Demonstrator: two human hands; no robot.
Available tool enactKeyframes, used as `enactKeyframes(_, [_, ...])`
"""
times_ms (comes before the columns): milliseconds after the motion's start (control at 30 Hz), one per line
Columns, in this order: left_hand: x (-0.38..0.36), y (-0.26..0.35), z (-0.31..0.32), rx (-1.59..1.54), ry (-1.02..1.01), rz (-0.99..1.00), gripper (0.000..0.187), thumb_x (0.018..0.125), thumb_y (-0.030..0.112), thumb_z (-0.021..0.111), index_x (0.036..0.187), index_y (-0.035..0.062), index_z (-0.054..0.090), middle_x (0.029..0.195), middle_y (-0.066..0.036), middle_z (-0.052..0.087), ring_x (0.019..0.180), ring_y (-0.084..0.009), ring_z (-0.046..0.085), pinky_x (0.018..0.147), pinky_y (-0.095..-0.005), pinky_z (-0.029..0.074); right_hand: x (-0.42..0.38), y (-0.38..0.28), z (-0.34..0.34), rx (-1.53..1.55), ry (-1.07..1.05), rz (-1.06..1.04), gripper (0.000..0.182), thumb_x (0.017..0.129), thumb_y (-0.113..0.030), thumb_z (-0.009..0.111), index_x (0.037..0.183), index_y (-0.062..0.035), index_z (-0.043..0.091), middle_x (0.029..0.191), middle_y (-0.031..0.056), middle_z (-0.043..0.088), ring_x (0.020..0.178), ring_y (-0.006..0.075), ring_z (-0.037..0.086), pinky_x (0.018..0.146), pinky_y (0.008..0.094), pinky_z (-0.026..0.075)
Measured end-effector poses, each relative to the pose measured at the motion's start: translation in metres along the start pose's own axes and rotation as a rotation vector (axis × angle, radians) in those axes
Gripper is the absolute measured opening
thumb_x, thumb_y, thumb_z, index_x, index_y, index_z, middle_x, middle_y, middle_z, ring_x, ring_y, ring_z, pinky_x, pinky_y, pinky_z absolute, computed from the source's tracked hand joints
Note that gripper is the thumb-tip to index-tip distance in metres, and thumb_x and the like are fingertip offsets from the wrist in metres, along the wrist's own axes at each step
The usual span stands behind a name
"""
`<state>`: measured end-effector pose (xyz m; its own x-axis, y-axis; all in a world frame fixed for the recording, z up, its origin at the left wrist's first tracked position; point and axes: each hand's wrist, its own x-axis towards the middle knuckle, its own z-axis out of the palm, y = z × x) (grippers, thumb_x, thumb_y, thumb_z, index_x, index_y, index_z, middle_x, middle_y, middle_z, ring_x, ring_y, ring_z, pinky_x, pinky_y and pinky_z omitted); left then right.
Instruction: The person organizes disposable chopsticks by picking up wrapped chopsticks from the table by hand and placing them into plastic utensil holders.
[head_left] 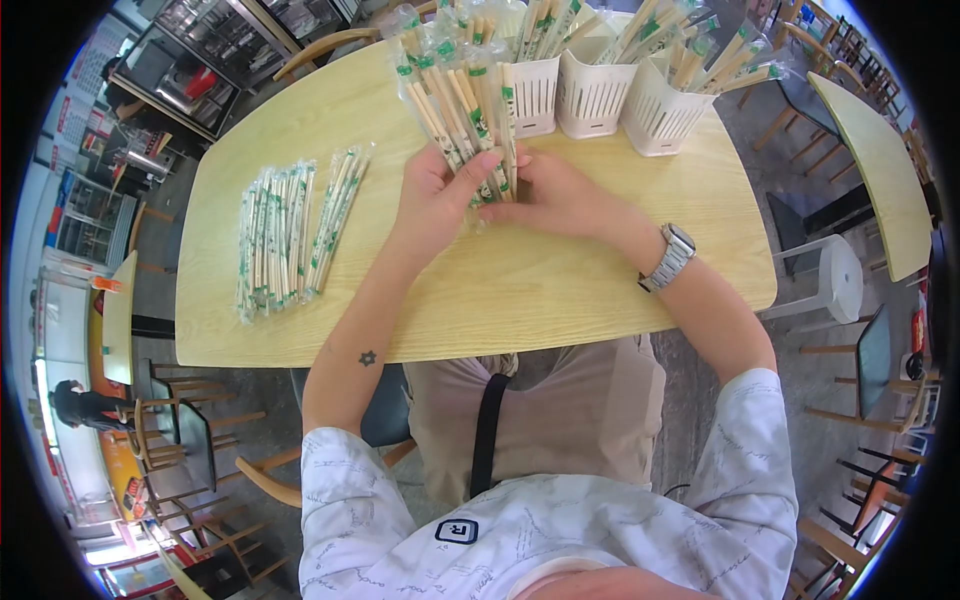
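Between my two hands stands a bundle of wrapped chopsticks, in clear sleeves with green print, tilted slightly to the left. My left hand is closed around its lower left side, thumb across the front. From the right, my right hand wraps the same bundle near its lower end; some of its fingers are hidden behind the sticks. More wrapped chopsticks lie side by side on the table to the left, with a smaller group just right of them.
White slotted holders filled with wrapped chopsticks stand along the table's far side, behind my hands. The light wooden table has a rounded edge. A white stool and chairs stand to the right. A person is at the far left.
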<state>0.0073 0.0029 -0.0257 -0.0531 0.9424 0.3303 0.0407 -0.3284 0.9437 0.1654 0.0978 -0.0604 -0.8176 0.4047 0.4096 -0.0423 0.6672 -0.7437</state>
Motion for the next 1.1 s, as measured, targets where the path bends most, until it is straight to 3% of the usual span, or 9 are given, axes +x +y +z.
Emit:
enactKeyframes(100, [0.0, -0.004, -0.001, 0.016, -0.005, 0.024, 0.022, 0.1, 0.009, 0.055, 0.119, -0.0021, 0.057, 0.106, -0.011, 0.07, 0.097, -0.017, 0.067, 0.085, -0.0302, 0.054, -0.001, -0.003, 0.001, 0.213, 0.004, 0.056, 0.032, 0.091, -0.03, 0.069, 0.101, -0.0003, 0.064, 0.085, 0.0178, 0.064, 0.073, 0.0307, 0.061, 0.067, 0.0402, 0.047])
enactKeyframes(200, [-0.002, -0.003, 0.0, 0.008, -0.007, -0.015, 0.023, 0.101, 0.011, 0.053, 0.121, -0.0009, 0.055, 0.106, -0.009, 0.069, 0.097, -0.0162, 0.065, 0.081, -0.029, 0.053, -0.001, -0.011, -0.007, 0.021, -0.132, 0.093, 0.031, 0.097, -0.031, 0.06, 0.102, -0.0001, 0.063, 0.09, 0.0195, 0.064, 0.075, 0.034, 0.06, 0.07, 0.0427, 0.048])
enactKeyframes(400, [-0.008, -0.003, 0.01, 0.008, 0.006, 0.007, 0.028, 0.104, 0.018, 0.05, 0.125, 0.0004, 0.054, 0.107, -0.007, 0.064, 0.101, -0.0154, 0.061, 0.083, -0.0293, 0.053, 0.002, 0.005, 0.001, -0.133, -0.035, -0.162, 0.04, 0.102, -0.035, 0.047, 0.105, 0.0032, 0.059, 0.093, 0.0217, 0.064, 0.093, 0.0397, 0.058, 0.086, 0.046, 0.047])
enactKeyframes(600, [-0.009, -0.007, 0.011, 0.133, -0.041, -0.004, 0.02, 0.105, 0.019, 0.047, 0.116, 0.0025, 0.052, 0.099, -0.005, 0.061, 0.098, -0.015, 0.06, 0.08, -0.0292, 0.052, -0.002, 0.004, 0.006, -0.254, 0.001, -0.137, 0.041, 0.1, -0.035, 0.05, 0.116, 0.0019, 0.054, 0.1, 0.0193, 0.065, 0.11, 0.0379, 0.053, 0.097, 0.0494, 0.041])
enactKeyframes(700, [-0.012, -0.005, 0.018, 0.223, 0.014, 0.075, 0.018, 0.106, 0.02, 0.045, 0.11, 0.0031, 0.05, 0.094, -0.005, 0.058, 0.092, -0.0141, 0.06, 0.078, -0.027, 0.051, -0.004, -0.013, -0.008, -0.167, -0.153, 0.012, 0.043, 0.093, -0.034, 0.058, 0.117, 0.0004, 0.056, 0.103, 0.018, 0.065, 0.115, 0.0368, 0.051, 0.099, 0.0488, 0.04])
enactKeyframes(800, [-0.006, -0.008, 0.017, 0.113, 0.151, 0.226, 0.017, 0.105, 0.018, 0.045, 0.109, 0.0026, 0.051, 0.087, -0.004, 0.057, 0.081, -0.0121, 0.059, 0.067, -0.0253, 0.049, -0.003, -0.008, -0.005, -0.305, 0.07, -0.241, 0.039, 0.088, -0.027, 0.061, 0.117, -0.0018, 0.057, 0.104, 0.0167, 0.063, 0.107, 0.0383, 0.054, 0.094, 0.0472, 0.043])
enactKeyframes(933, [-0.008, 0.001, 0.003, 0.035, 0.239, 0.198, 0.019, 0.106, 0.021, 0.044, 0.108, 0.0034, 0.049, 0.079, 0.0, 0.049, 0.074, -0.0134, 0.057, 0.065, -0.0283, 0.046, -0.003, -0.023, -0.027, -0.231, 0.179, -0.155, 0.042, 0.081, -0.022, 0.067, 0.119, -0.0026, 0.059, 0.1, 0.0119, 0.064, 0.089, 0.0297, 0.059, 0.08, 0.0401, 0.049])
enactKeyframes(1033, [-0.016, -0.005, 0.003, 0.366, 0.18, 0.131, 0.021, 0.105, 0.022, 0.046, 0.112, 0.0024, 0.05, 0.073, -0.002, 0.05, 0.07, -0.0139, 0.057, 0.06, -0.0319, 0.044, -0.006, -0.037, -0.035, 0.024, 0.238, -0.047, 0.051, 0.079, -0.022, 0.073, 0.124, -0.0033, 0.058, 0.102, 0.008, 0.064, 0.082, 0.0216, 0.06, 0.074, 0.0336, 0.05])
enactKeyframes(1100, [-0.019, 0.005, 0.009, 0.553, 0.053, 0.119, 0.024, 0.102, 0.018, 0.05, 0.119, 0.0, 0.049, 0.077, -0.011, 0.058, 0.07, -0.0248, 0.062, 0.06, -0.0373, 0.046, -0.008, -0.046, -0.039, 0.248, 0.215, -0.016, 0.058, 0.078, -0.026, 0.077, 0.127, -0.0034, 0.058, 0.106, 0.006, 0.065, 0.085, 0.0166, 0.061, 0.074, 0.0295, 0.049])
